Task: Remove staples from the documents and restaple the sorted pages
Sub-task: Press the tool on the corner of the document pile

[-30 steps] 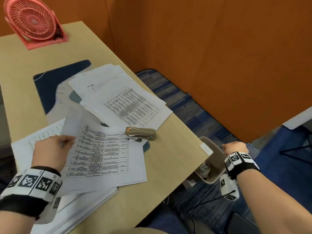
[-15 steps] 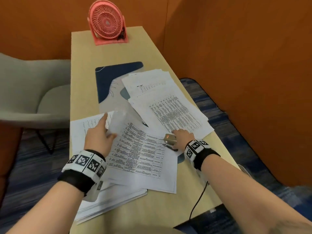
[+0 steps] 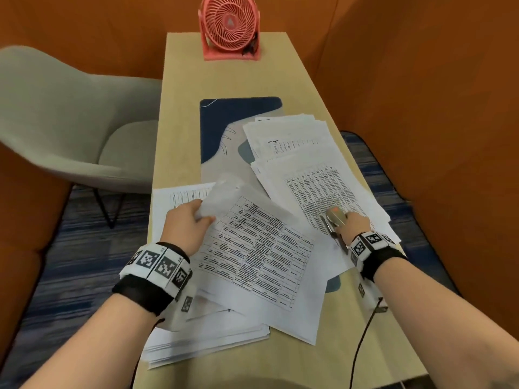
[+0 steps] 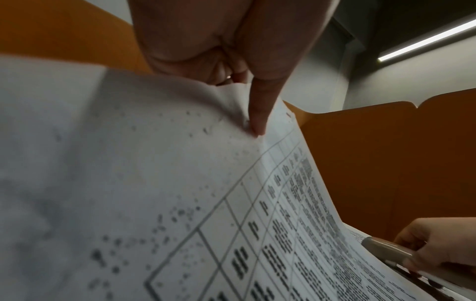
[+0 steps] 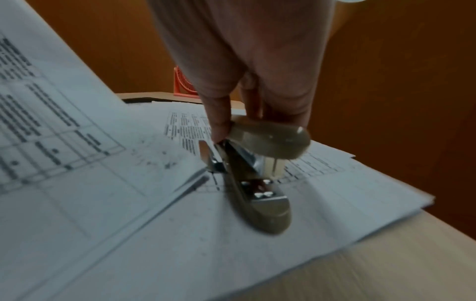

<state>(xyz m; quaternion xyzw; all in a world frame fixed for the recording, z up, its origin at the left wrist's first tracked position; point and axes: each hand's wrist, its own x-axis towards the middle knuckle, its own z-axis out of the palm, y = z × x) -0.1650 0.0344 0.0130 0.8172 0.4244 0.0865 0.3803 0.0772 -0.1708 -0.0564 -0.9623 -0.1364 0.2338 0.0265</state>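
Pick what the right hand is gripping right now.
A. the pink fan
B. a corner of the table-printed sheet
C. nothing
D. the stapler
D: the right hand has thumb and fingers curled round the stapler, which sits over the papers; the sheet corner is in the left hand, and the fan stands untouched at the desk's far end.

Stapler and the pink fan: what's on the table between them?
In the head view, between the stapler and the fan lie a paper stack, the blue mat and bare table.
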